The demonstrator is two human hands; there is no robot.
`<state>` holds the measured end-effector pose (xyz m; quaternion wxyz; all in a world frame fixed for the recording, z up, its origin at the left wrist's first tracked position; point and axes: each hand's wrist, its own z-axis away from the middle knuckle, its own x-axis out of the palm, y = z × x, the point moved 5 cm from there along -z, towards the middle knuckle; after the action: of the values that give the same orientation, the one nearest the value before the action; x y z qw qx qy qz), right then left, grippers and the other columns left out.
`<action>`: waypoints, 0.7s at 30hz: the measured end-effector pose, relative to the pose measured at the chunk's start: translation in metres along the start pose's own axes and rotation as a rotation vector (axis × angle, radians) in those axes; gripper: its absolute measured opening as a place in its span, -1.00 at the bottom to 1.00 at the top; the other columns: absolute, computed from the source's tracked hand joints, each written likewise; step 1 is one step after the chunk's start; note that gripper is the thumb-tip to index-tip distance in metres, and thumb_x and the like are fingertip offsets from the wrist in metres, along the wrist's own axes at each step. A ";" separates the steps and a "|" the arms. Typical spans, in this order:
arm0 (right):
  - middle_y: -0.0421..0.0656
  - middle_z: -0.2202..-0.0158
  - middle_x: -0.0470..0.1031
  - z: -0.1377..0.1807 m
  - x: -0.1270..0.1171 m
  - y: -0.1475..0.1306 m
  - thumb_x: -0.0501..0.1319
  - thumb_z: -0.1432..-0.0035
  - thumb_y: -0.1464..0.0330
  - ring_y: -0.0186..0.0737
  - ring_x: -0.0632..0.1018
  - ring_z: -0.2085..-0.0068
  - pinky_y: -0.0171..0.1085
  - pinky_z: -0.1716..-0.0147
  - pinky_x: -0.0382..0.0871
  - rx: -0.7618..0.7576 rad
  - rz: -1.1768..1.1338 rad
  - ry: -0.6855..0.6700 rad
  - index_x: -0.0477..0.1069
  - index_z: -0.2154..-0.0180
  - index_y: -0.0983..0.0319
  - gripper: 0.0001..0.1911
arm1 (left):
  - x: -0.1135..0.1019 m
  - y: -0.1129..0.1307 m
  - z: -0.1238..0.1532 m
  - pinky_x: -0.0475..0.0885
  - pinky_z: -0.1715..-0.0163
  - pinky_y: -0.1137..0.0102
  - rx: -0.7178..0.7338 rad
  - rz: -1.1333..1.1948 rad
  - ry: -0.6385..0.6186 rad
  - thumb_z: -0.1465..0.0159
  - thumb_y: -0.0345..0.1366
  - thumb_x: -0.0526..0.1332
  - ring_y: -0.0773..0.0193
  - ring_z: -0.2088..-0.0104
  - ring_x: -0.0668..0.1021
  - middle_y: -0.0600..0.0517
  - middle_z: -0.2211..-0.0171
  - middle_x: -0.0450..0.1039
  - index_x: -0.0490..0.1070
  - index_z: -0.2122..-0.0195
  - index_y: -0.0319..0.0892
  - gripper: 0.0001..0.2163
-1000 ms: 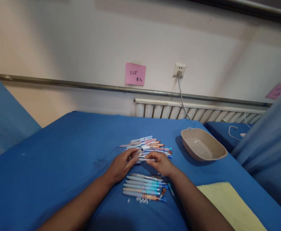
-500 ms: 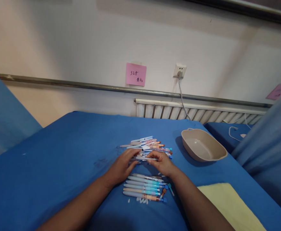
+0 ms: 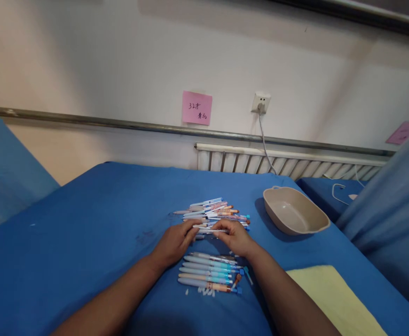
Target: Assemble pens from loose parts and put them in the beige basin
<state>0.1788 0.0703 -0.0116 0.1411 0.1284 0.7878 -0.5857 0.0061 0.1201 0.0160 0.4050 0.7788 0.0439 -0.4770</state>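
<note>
Between my two hands, above the blue cloth, is a slim whitish pen [image 3: 206, 229]; a second thin white piece seems to lie along it. My right hand [image 3: 236, 238] pinches its right end between thumb and fingers. At its left end, the closed fingertips of my left hand [image 3: 174, 240] hold it, partly hiding the tip. Just beyond the hands lies a loose pile of pens [image 3: 211, 208] with blue, pink and orange parts. Nearer to me, several pens [image 3: 206, 268] lie side by side in a row, grey ends to the left.
Small white bits [image 3: 207, 292] and loose blue and brown pieces [image 3: 237, 280] lie by the row. A beige basin [image 3: 295, 212] stands at the right, with a yellow cloth [image 3: 330, 296] in front of it. A radiator [image 3: 239, 161] runs along the wall.
My left hand has shifted slightly left and its fingers have drawn in at the pen's end. The pen shows more of its left part. My right hand is nearly still.
</note>
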 end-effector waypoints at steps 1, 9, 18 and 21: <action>-0.21 0.38 0.50 0.000 0.000 0.000 0.20 -0.08 0.36 -0.29 0.48 0.33 -0.34 0.31 0.30 -0.009 0.007 -0.002 0.47 0.32 0.22 -0.89 | 0.001 -0.003 0.000 0.39 0.37 0.41 -0.036 0.000 -0.028 -0.34 -0.17 -0.07 0.25 0.43 0.54 0.07 0.49 0.51 0.34 -0.01 -0.14 -0.66; -0.21 0.39 0.50 0.001 -0.001 -0.001 0.20 -0.09 0.34 -0.30 0.48 0.34 -0.34 0.31 0.31 0.038 -0.009 0.008 0.46 0.33 0.23 -0.89 | -0.006 0.008 0.001 0.31 0.01 0.28 0.176 -0.018 0.131 -0.23 -0.19 0.15 0.16 0.00 0.42 -0.08 -0.03 0.37 0.24 -0.09 -0.14 -0.60; -0.21 0.38 0.50 0.002 0.002 -0.004 0.19 -0.09 0.36 -0.30 0.48 0.34 -0.35 0.31 0.30 0.015 0.035 0.002 0.46 0.34 0.24 -0.89 | -0.005 0.003 0.000 0.39 0.12 0.30 0.088 -0.053 0.110 -0.23 -0.15 0.14 0.15 0.10 0.49 -0.08 0.06 0.45 0.23 -0.10 -0.17 -0.57; -0.21 0.38 0.51 0.002 0.001 -0.002 0.19 -0.09 0.36 -0.30 0.48 0.33 -0.34 0.30 0.31 0.010 0.044 -0.002 0.46 0.33 0.23 -0.89 | -0.002 0.009 0.000 0.32 0.00 0.28 0.181 -0.052 0.055 -0.28 -0.21 0.08 0.17 0.00 0.44 -0.06 0.00 0.41 0.28 -0.07 -0.13 -0.66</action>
<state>0.1770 0.0682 -0.0106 0.1541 0.1458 0.7817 -0.5864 0.0088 0.1149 0.0227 0.3193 0.8235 0.0319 -0.4678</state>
